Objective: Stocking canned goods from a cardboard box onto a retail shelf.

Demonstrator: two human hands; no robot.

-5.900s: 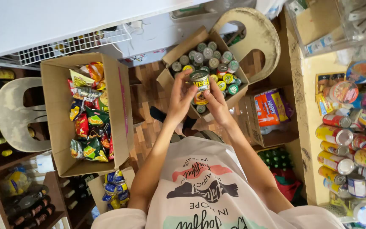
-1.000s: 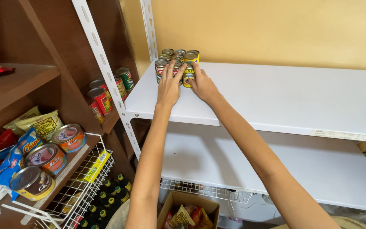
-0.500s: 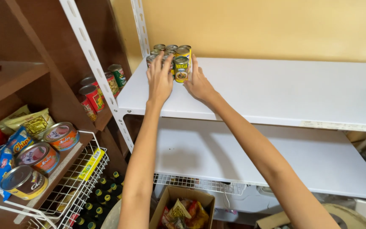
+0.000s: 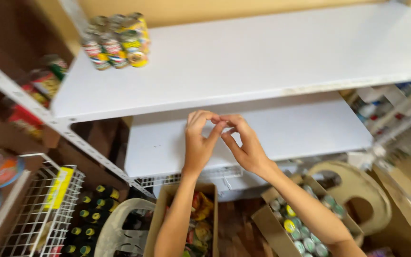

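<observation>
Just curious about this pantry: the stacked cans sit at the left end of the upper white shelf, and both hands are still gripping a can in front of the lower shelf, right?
Not quite. The head view shows the left hand and right hand empty, fingertips touching, in front of the lower shelf. The stacked cans do sit at the left end of the upper white shelf.

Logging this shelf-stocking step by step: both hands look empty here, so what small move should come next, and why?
Probably lower the right hand to the open box of cans below it. Both it and the left hand are empty, while the stacked cans fill only a corner of the white shelf.
</observation>
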